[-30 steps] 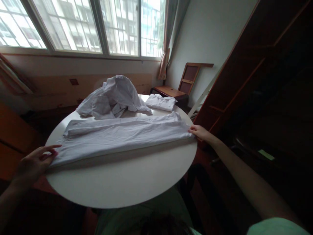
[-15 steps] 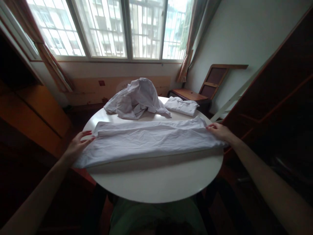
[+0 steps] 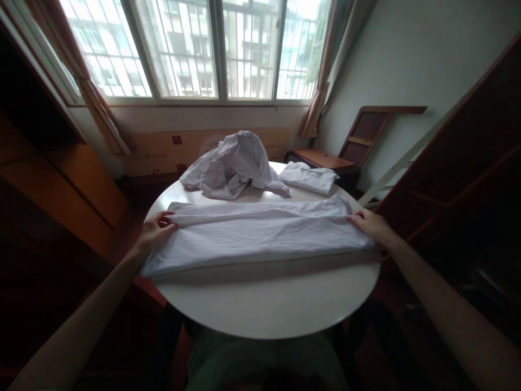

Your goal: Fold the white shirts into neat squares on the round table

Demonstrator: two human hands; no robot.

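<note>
A long white cloth [image 3: 260, 231], folded into a wide band with a few wrinkles, lies across the round white table [image 3: 264, 304]. Its left end hangs a little past the table's rim. At that end my left hand [image 3: 158, 232] pinches the upper fold between thumb and fingers. Opposite it, my right hand [image 3: 372, 225] grips the cloth's right end, its fingertips closed on the fold. Behind the band sit a loose heap of white cloth [image 3: 240, 165] and, to its right, a neatly folded white cloth [image 3: 310, 177].
Beyond the table a brown stool-like piece [image 3: 321, 158] and a wooden frame [image 3: 368, 130] stand by the wall. A yellow-brown cabinet [image 3: 77, 190] is on the left. Dark reddish furniture [image 3: 456, 163] slants along the right. Barred windows [image 3: 183, 49] are ahead.
My left hand has moved right and closed onto the cloth's left end. The upper fold there lies straighter. My right hand stays on its end; the view has shifted slightly.
</note>
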